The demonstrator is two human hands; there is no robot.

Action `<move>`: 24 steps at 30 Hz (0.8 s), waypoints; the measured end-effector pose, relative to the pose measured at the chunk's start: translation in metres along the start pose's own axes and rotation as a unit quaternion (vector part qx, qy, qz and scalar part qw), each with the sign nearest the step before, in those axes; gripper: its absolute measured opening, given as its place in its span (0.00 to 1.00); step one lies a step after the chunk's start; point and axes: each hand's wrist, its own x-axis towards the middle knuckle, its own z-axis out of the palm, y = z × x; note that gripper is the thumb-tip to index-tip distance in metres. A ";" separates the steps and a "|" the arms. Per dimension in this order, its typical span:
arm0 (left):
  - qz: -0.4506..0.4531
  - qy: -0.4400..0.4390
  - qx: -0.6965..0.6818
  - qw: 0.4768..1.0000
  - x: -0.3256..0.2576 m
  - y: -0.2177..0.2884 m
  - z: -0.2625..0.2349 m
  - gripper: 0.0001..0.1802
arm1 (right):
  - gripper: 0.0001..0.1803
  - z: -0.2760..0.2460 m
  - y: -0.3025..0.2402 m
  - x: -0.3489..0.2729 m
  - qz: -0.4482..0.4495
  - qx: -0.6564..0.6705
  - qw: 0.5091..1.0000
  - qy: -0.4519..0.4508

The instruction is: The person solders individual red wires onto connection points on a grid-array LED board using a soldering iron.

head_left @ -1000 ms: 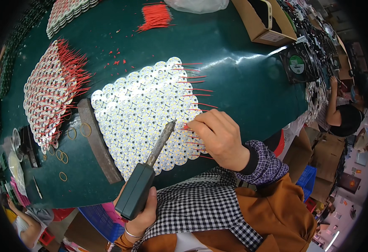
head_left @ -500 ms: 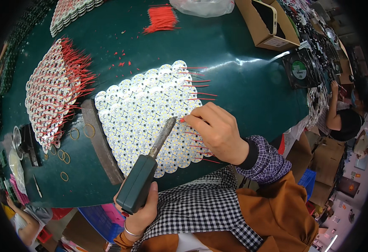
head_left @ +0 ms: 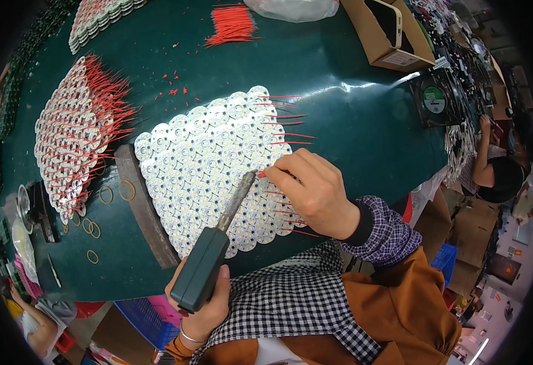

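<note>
Left hand (head_left: 202,304) grips soldering iron (head_left: 214,246), shaft slanting up-right, tip meeting the red wire (head_left: 272,174) pinched in right hand (head_left: 315,191) over round boards (head_left: 211,164).

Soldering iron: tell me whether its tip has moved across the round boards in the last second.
Yes. The soldering iron tip has shifted toward the right edge of the round boards, closer to the right hand holding a red wire.

Table (head_left: 351,121): dark green. Round boards (head_left: 211,164): white with yellow dots; wires (head_left: 233,25): red; soldering iron (head_left: 202,274): dark green handle, grey tip. Sleeves (head_left: 291,298): black-and-white check; cuff (head_left: 385,234): purple plaid; apron (head_left: 400,316): brown.
</note>
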 end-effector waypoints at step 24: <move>-0.044 -0.024 -0.077 0.996 0.002 0.014 -0.007 0.21 | 0.10 -0.017 0.001 0.006 0.040 0.026 0.999 0.010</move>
